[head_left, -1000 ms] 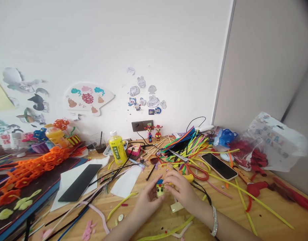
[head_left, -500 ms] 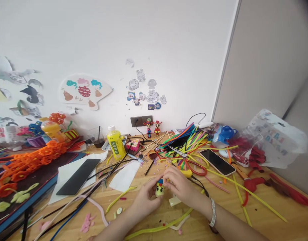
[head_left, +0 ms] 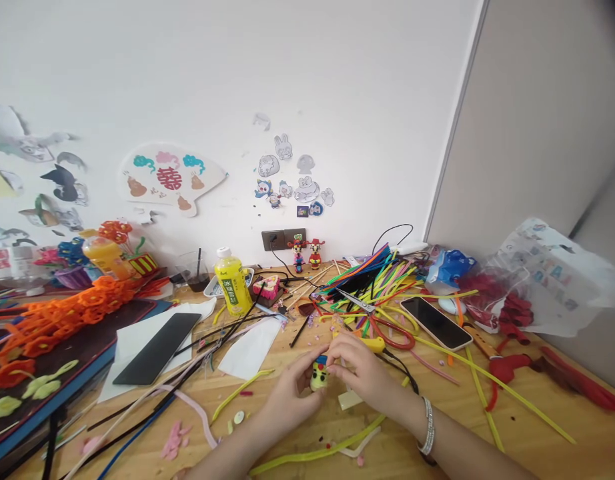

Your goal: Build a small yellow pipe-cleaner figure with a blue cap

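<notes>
A small yellow pipe-cleaner figure (head_left: 319,375) with a blue and red top is held up above the wooden table (head_left: 307,440). My left hand (head_left: 291,388) grips it from the left side. My right hand (head_left: 360,377) pinches it from the right and above, its fingertips on the top, and a silver bracelet (head_left: 427,427) circles that wrist. The figure's lower body shows between my hands, and its back is hidden. Below my right hand lies a pale yellow block (head_left: 349,400).
Loose pipe cleaners cover the table, with a colourful heap (head_left: 372,287), scissors (head_left: 355,300) and a phone (head_left: 436,323) beyond my hands. A yellow bottle (head_left: 232,281) and a black strip on white paper (head_left: 157,348) stand to the left, beside orange pipe-cleaner flowers (head_left: 62,307).
The view has tilted slightly, so the table sits a little higher in the picture. My hands have closed in around the figure, and my right fingertips now rest on its top.
</notes>
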### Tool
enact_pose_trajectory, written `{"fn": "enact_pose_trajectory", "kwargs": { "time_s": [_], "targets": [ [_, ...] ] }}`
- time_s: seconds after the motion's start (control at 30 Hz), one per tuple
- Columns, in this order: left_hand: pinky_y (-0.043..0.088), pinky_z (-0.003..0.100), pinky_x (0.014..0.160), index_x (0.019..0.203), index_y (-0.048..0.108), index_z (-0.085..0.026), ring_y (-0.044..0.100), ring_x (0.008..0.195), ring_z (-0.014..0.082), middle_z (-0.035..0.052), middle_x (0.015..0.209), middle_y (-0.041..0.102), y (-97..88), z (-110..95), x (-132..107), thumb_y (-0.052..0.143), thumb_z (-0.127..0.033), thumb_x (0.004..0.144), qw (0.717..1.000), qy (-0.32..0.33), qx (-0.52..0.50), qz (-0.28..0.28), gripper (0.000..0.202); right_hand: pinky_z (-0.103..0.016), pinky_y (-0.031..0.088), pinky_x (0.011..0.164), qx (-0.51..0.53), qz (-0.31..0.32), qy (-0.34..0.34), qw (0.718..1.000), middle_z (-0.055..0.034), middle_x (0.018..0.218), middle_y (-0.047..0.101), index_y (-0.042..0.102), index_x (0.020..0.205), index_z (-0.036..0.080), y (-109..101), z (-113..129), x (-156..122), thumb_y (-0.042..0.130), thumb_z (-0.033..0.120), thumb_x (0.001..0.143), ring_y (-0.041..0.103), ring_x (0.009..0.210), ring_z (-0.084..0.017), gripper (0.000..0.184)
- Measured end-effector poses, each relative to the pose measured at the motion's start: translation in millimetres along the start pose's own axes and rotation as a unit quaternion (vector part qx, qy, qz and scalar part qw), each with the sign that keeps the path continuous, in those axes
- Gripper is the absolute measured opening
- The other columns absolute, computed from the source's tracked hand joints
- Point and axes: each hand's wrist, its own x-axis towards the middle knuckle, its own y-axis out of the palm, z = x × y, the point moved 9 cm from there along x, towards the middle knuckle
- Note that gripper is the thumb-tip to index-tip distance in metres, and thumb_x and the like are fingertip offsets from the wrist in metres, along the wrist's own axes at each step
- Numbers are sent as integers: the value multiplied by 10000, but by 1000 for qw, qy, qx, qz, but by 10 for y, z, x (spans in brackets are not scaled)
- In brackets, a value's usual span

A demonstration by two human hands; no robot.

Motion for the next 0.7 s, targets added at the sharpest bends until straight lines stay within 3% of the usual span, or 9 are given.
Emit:
{"fn": "enact_pose_trajectory", "kwargs": {
  "time_s": [0.23,0.5,0.6,0.7],
  "targets": [
    [301,408,1049,1252,479,-152,429,1217,251,89,1302,512,4,42,-6,529,-53,609,1000,-4,5,2,653,-281,399,722,46,-40,11,998,-11,771,505,499,750,197,-76,-95,-5,454,299,886,492,767,-159,177],
    [305,398,1048,1230,489,-148,430,1216,252,99,1293,515,-14,62,-9,556,-98,623,1000,-7,-13,-10,614,-289,380,756,51,-3,18,999,-10,789,517,523,727,201,41,-91,-8,504,299,860,485,814,-168,167],
    [293,391,1053,1205,496,-154,427,1217,247,103,1286,516,-29,76,-4,566,-114,632,999,-5,-31,-25,580,-275,381,706,105,-53,66,991,0,758,492,501,731,201,-72,-205,-6,494,331,855,473,748,-158,180],
    [377,377,992,1200,471,-164,462,1185,245,121,1283,507,-28,90,13,583,-138,644,998,-6,-54,-33,568,-266,382,649,144,-125,119,974,13,709,463,465,732,206,-240,-408,-13,436,393,870,464,682,-149,234]
  ]
}}
